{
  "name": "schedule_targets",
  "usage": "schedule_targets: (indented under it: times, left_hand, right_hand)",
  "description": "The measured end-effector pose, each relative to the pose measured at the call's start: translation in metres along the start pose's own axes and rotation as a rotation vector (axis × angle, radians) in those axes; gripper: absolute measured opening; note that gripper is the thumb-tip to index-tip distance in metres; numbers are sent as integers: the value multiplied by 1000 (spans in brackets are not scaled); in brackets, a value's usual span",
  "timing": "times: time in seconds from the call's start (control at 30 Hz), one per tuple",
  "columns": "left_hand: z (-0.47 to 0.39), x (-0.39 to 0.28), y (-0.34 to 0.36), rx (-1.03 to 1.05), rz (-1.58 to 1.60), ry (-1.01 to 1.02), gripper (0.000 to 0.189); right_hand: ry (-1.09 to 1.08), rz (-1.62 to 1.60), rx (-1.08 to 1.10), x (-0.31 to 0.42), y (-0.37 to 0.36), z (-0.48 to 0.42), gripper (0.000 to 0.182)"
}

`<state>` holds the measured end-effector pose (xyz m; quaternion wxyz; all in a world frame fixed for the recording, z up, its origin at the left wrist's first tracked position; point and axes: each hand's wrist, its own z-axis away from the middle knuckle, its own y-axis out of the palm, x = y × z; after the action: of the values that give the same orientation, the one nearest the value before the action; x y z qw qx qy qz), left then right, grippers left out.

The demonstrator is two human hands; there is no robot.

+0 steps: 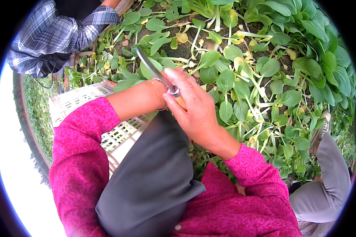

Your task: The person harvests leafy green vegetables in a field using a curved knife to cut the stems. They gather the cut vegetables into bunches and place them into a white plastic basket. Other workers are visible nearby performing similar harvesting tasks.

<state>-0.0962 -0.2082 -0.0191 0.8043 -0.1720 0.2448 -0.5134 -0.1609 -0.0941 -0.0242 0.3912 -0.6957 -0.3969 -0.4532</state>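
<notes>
My right hand (194,109) is closed around the wooden handle of a curved knife (152,67), whose metal blade points up and to the left. My left hand (160,89) lies mostly hidden behind the right hand and the knife, at the end of a bare forearm with a bangle at the wrist. What its fingers do cannot be seen. Beyond the hands, cut leafy greens (225,80) with pale stalks lie scattered over the soil, some leaves yellowed. A white plastic crate (126,130) stands under my left forearm, partly covered by dark cloth.
Upright leafy plants (311,26) grow thickly at the upper right. A co-worker's plaid sleeve (53,32) is at the upper left. Another person's bent leg in grey trousers (329,177) and a shoe (325,121) are at the right edge.
</notes>
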Motion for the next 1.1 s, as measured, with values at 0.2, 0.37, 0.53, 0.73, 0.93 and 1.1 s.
schedule_targets:
  times: [0.2, 0.37, 0.53, 0.73, 0.93, 1.1]
  left_hand:
    - [64, 61, -29, -529, 404, -90, 51]
    - [118, 107, -41, -518, 843, -278, 37]
    - [92, 86, -31, -331, 870, -203, 41]
    - [44, 36, -17, -526, 145, 70, 54]
    - [-7, 23, -47, -733, -498, 59, 41]
    - [-49, 53, -79, -540, -722, -99, 27]
  right_hand:
    - [552, -231, -265, -22, -55, 11, 45]
    - [640, -168, -189, -47, -60, 29, 44]
    - [647, -151, -47, -59, -50, 53, 42]
    - [653, -248, -192, -62, -54, 47, 41]
    - [667, -186, -192, -89, -68, 39, 40]
    - [540, 119, -20, -116, -58, -6, 35]
